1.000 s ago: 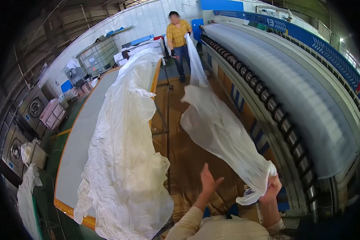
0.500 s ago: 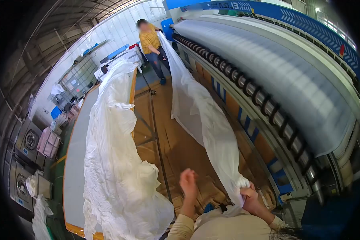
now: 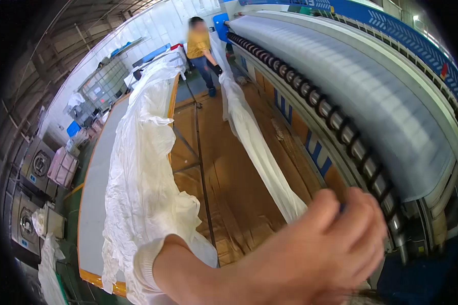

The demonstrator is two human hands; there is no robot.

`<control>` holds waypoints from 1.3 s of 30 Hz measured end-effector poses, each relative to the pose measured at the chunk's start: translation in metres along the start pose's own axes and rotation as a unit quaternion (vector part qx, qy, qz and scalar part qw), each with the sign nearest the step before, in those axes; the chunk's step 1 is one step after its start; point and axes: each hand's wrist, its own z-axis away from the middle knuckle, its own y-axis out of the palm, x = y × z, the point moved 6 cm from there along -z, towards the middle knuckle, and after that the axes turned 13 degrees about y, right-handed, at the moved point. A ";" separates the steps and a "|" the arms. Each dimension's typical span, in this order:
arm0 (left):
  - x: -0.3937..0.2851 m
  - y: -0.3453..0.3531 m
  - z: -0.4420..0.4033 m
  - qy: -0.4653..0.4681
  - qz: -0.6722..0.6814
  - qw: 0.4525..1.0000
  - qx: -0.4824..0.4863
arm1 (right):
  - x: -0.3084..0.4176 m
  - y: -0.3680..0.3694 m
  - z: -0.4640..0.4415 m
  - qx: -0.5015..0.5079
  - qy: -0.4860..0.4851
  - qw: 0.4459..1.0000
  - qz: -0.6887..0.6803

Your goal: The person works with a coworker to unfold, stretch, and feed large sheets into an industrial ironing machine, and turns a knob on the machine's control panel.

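Observation:
My left hand (image 3: 320, 244) is large and blurred in the foreground, reaching across to the right with its fingers curled. Whatever it may grip is hidden. A long white cloth (image 3: 262, 155) stretches, narrow and bunched, from a person in a yellow shirt (image 3: 198, 43) down to behind my left hand. That person's dark-gloved hand touches its far part. My right hand does not show; the near end of the cloth is hidden too. On the left, a crumpled heap of white cloth (image 3: 142, 188) lies along a long table (image 3: 97, 203).
A large roller machine (image 3: 364, 96) with a black spiral-wrapped bar (image 3: 318, 104) runs along the right side. Brown sheeting (image 3: 224, 183) covers the floor between table and machine. Front-loading washers (image 3: 35, 165) and a cart with pink cloth (image 3: 63, 168) stand far left.
My left hand has moved up and right across the view, close to the camera. My right hand has dropped from sight. The cloth has narrowed, and the other person's gloved hand has moved onto it.

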 end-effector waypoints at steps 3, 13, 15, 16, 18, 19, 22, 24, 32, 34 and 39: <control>-0.002 -0.025 -0.021 0.088 -0.112 0.987 -0.070 | 0.017 -0.007 0.012 -0.074 0.015 0.995 -0.058; -0.010 -0.040 -0.023 0.180 -0.145 0.972 -0.048 | 0.024 0.006 0.013 -0.133 0.048 0.987 -0.077; -0.010 -0.038 -0.022 0.179 -0.134 0.973 -0.054 | 0.009 -0.008 0.018 -0.166 0.068 0.982 -0.066; -0.010 -0.039 -0.022 0.182 -0.129 0.973 -0.068 | 0.010 -0.006 0.023 -0.177 0.093 0.978 -0.051; -0.010 -0.037 -0.024 0.183 -0.117 0.973 -0.077 | 0.020 -0.007 0.030 -0.195 0.077 0.974 -0.085; -0.009 -0.032 -0.022 0.179 -0.108 0.975 -0.078 | 0.022 -0.004 0.028 -0.174 0.083 0.977 -0.094; -0.009 -0.022 0.024 0.166 -0.076 0.977 -0.108 | 0.012 0.029 0.023 -0.119 0.092 0.983 -0.106; -0.002 -0.008 0.036 0.147 -0.044 0.979 -0.132 | 0.037 0.041 0.002 -0.066 0.021 0.991 -0.117; 0.035 0.154 0.106 -0.109 0.161 0.973 -0.121 | 0.072 0.051 -0.035 0.017 -0.063 0.996 -0.060; 0.026 0.197 0.131 -0.170 0.221 0.954 -0.111 | 0.054 0.043 -0.027 0.033 -0.020 0.997 -0.066; -0.013 0.282 0.173 -0.292 0.367 0.881 -0.064 | 0.054 0.027 -0.023 0.008 -0.012 1.000 -0.005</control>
